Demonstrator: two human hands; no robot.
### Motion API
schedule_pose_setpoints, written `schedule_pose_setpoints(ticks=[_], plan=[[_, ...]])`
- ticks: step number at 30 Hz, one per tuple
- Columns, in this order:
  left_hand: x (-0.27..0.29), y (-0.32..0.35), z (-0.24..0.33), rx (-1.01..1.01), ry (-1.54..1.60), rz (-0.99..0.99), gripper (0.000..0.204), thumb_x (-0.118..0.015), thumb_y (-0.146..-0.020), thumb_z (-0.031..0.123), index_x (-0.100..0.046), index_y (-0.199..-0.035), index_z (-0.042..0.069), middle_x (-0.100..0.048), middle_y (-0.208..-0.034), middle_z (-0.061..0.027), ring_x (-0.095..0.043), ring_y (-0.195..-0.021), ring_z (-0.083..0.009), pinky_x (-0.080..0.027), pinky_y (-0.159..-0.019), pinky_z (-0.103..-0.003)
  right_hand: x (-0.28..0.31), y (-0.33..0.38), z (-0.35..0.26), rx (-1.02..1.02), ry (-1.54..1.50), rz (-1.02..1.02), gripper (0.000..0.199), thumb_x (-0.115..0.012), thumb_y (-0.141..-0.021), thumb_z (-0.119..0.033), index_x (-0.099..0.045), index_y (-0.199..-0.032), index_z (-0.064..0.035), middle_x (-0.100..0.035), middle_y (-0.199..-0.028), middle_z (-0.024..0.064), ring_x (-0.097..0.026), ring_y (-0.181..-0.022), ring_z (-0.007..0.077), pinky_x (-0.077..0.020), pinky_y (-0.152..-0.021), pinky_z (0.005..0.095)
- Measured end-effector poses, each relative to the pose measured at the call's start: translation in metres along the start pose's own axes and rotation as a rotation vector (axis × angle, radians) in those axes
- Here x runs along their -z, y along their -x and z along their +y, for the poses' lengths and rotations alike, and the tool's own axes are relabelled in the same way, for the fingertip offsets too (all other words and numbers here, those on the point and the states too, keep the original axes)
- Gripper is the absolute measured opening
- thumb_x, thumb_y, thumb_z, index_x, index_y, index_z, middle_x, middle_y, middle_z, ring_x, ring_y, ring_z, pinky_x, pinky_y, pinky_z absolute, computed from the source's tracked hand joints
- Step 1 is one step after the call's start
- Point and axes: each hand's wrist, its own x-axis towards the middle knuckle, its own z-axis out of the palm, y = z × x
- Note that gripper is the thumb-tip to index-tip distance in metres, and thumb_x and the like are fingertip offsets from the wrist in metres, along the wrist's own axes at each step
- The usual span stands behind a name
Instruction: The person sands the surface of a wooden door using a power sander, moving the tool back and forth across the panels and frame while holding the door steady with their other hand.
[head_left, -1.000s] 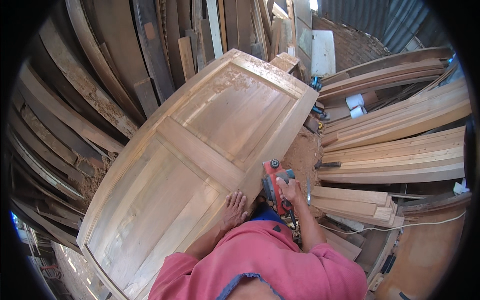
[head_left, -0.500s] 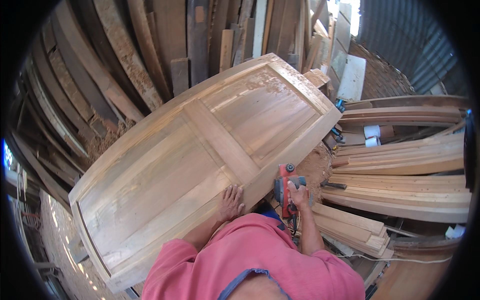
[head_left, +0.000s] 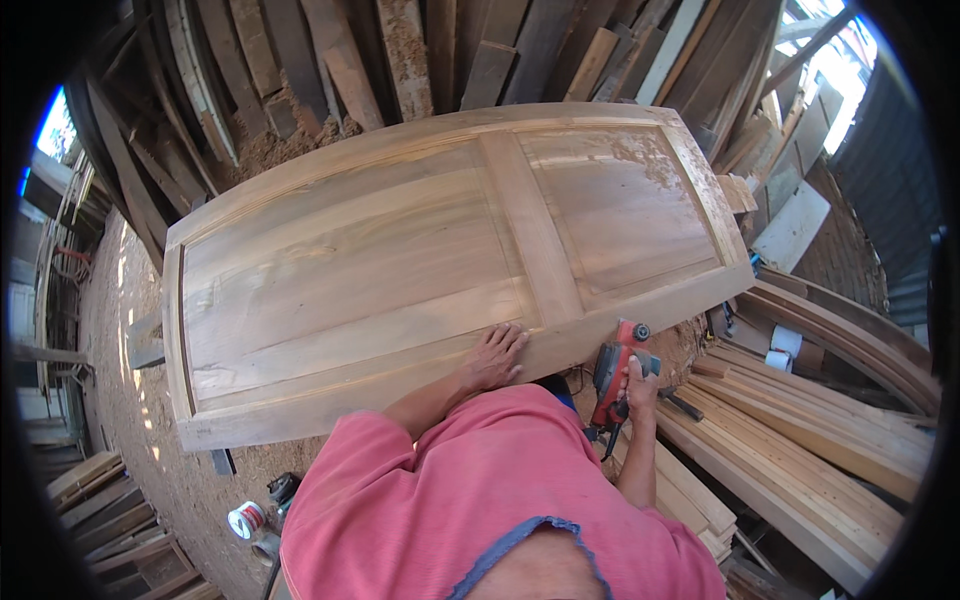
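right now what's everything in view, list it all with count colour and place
wooden door: one, pale brown, two sunken panels, lying flat across the middle
power tool: one, red and black, just off the door's near edge on the right
cut planks: a stack, pale, on the right
old boards: many, dark and weathered, leaning along the top
cans: two or so, one white and red, on the sawdust floor at lower left
tape roll: one, white, right of the tool
shirt: one, pink, bottom centre
left hand: open, flat on the door's near rail
right hand: closed around the power tool
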Motion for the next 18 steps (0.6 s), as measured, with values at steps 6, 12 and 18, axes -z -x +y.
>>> schedule_pose_setpoints(ticks=[6, 12, 18], plan=[[0.007, 0.011, 0.002, -0.044, 0.113, 0.016, 0.069, -0.066, -0.094, 0.029, -0.039, -0.153, 0.004, -0.048, -0.144, -0.0198, -0.044, -0.133, -0.0395, -0.033, -0.116, -0.05, -0.002, 0.003, 0.003, -0.046, -0.025, -0.024, 0.041, -0.062, -0.101, -0.045, -0.06, -0.081, -0.0099, -0.051, -0.057, -0.0009, -0.05, -0.042, 0.013, -0.0406, -0.038, 0.0298], [-0.004, 0.031, -0.003, -0.007, 0.099, 0.124, 0.068, -0.066, -0.093, 0.032, -0.042, -0.15, 0.003, -0.052, -0.138, -0.0162, -0.046, -0.13, -0.0341, -0.035, -0.112, -0.047, 0.002, -0.004, 0.013, -0.058, -0.033, -0.037, 0.036, -0.063, -0.101, -0.036, -0.059, -0.08, -0.0081, -0.05, -0.056, 0.0004, -0.047, -0.04, 0.0137, -0.0401, -0.037, 0.0295], [-0.001, 0.045, -0.004, 0.038, 0.125, 0.146, 0.068, -0.066, -0.094, 0.032, -0.042, -0.15, 0.002, -0.05, -0.142, -0.0177, -0.046, -0.132, -0.0359, -0.036, -0.112, -0.048, 0.007, -0.013, 0.003, -0.055, 0.033, -0.048, 0.04, -0.063, -0.101, -0.039, -0.056, -0.076, -0.0093, -0.048, -0.053, 0.0001, -0.044, -0.038, 0.0147, -0.037, -0.036, 0.0306]])
